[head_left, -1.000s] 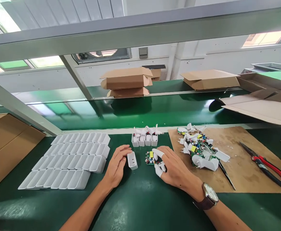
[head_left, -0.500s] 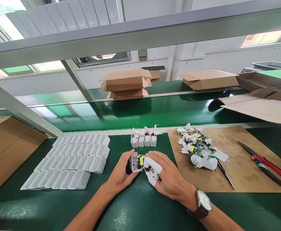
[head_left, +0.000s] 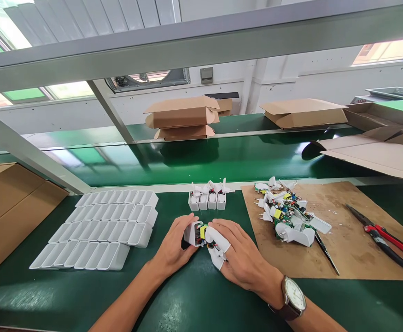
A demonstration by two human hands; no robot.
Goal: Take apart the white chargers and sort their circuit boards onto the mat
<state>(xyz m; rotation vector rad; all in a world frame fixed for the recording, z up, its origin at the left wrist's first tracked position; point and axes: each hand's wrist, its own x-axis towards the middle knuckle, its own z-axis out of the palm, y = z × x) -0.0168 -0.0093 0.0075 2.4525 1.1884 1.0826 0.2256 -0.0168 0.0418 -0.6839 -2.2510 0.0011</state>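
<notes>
Above the green bench, my left hand [head_left: 172, 244] is closed round a white plastic charger case [head_left: 190, 233], its mouth turned toward my right hand. Something black shows under the case by my left fingers. My right hand [head_left: 242, 251], with white covers on a finger and the thumb, grips a small circuit board [head_left: 202, 232] bearing a yellow transformer. The board's near end sits at the mouth of the case; how deep it goes is hidden. Just beyond my hands stands a short row of white cases [head_left: 207, 200] with white parts and wires on top.
Rows of open white cases [head_left: 94, 230] lie at left beside a cardboard box [head_left: 14, 207]. On a brown board [head_left: 346, 258] at right are a pile of circuit boards [head_left: 287, 212], tweezers [head_left: 326, 252] and red-and-black pliers [head_left: 377, 235]. Flat cartons [head_left: 182, 115] sit behind.
The charger case has tilted in my left hand, so less of its inside shows. The circuit board's end is now closer in at its mouth. The whole view has shifted slightly.
</notes>
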